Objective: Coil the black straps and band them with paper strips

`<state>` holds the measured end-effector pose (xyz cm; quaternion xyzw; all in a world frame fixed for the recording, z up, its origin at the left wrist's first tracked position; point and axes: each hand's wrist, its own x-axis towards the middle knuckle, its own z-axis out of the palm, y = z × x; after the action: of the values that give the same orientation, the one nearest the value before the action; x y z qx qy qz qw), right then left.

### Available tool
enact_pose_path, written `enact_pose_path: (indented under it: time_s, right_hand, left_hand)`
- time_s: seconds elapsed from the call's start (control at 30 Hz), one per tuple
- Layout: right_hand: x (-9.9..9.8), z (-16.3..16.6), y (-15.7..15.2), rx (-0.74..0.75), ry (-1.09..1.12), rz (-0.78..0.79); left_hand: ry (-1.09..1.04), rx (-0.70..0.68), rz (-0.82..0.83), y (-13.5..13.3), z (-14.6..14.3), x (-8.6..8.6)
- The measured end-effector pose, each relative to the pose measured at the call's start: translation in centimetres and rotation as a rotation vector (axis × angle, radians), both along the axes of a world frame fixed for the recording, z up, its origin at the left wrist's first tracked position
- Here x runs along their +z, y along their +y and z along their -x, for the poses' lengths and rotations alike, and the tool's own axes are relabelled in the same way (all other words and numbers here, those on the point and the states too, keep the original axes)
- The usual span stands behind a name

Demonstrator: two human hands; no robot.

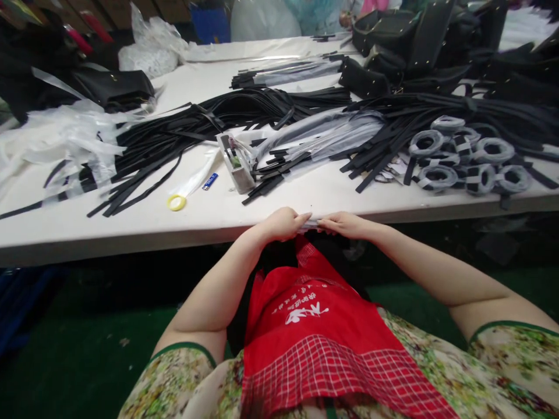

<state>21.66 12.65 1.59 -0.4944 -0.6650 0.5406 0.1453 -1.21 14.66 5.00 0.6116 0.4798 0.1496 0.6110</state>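
My left hand [283, 223] and my right hand [345, 224] meet at the near edge of the white table [196, 224], fingers curled. Between the fingertips sits a thin pale strip [312, 223]; both hands pinch it, though what it is stays hard to tell. A red apron [314, 326] hangs below the hands. Just beyond them lies a small grey tape dispenser [236, 163] among loose black straps [183, 139].
Plastic-wrapped strap bundles [323, 137] and coiled wrapped straps [471, 157] cover the table's right. Black bags [402, 46] pile at the back right, another black bag [113, 87] and clear plastic [65, 137] at left. A yellow tape ring [176, 202] and blue lighter [210, 181] lie near.
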Motion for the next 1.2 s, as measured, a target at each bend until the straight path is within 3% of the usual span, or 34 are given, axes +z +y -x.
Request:
enact_pose_path:
  time_s: [0.1,0.17,0.3,0.37,0.47,0.6,0.67,0.73,0.77,0.8,0.87,0.93,1.03,1.13,1.2]
  right_hand:
    - [-0.5,1.9,-0.9,-0.108,0.106,-0.012]
    - [-0.5,3.8,-1.5,-0.234,0.285,0.054]
    - [-0.5,7.3,-2.1,-0.398,0.525,0.101]
    - [-0.4,7.6,-2.0,-0.432,0.544,0.083]
    - [0.1,5.9,-1.6,-0.384,0.485,0.034]
    - [1.1,2.8,-1.1,0.032,0.224,0.005]
    - [1.1,2.4,-1.0,0.203,0.133,0.026]
    - [0.7,2.7,-1.1,0.193,0.131,0.077]
    - [0.5,3.1,-1.3,0.129,0.165,0.11]
    - [0.2,3.5,-1.5,0.048,0.217,0.141]
    - [-0.3,4.6,-1.9,-0.08,0.349,0.211]
    - [-0.7,5.8,-2.4,-0.148,0.494,0.26]
    - [-1.2,7.4,-2.8,-0.229,0.614,0.273]
    - [-1.4,7.2,-2.3,-0.279,0.59,0.274]
    - [-1.2,5.8,-1.6,-0.193,0.522,0.366]
  left_hand:
    - [-0.295,-0.048,0.359,0.6,0.6,-0.1]
    - [-0.555,0.071,0.513,0.6,0.0,-0.2]
    - [-0.992,0.447,0.514,-0.2,-2.3,-0.8]
    - [-1.088,0.484,0.465,-0.9,-2.6,-1.5]
    - [-0.953,0.448,0.386,-1.5,-1.4,-2.9]
    - [-0.439,0.496,0.008,-1.7,0.8,-4.4]
    - [-0.29,0.3,-0.146,-1.8,0.9,-4.5]
    - [-0.23,0.108,-0.225,-1.9,0.5,-4.2]
    - [-0.218,0.096,-0.252,-1.9,0.2,-4.0]
    - [-0.216,0.151,-0.277,-1.9,0.0,-3.9]
    - [-0.247,0.389,-0.309,-1.6,-0.5,-3.8]
    - [-0.305,0.632,-0.317,-1.5,-0.9,-4.2]
    - [-0.389,0.891,-0.291,-1.9,-2.0,-5.3]
    - [-0.469,1.023,-0.226,-3.0,-2.8,-6.3]
    - [-0.461,1.002,-0.155,-3.7,-2.7,-6.5]
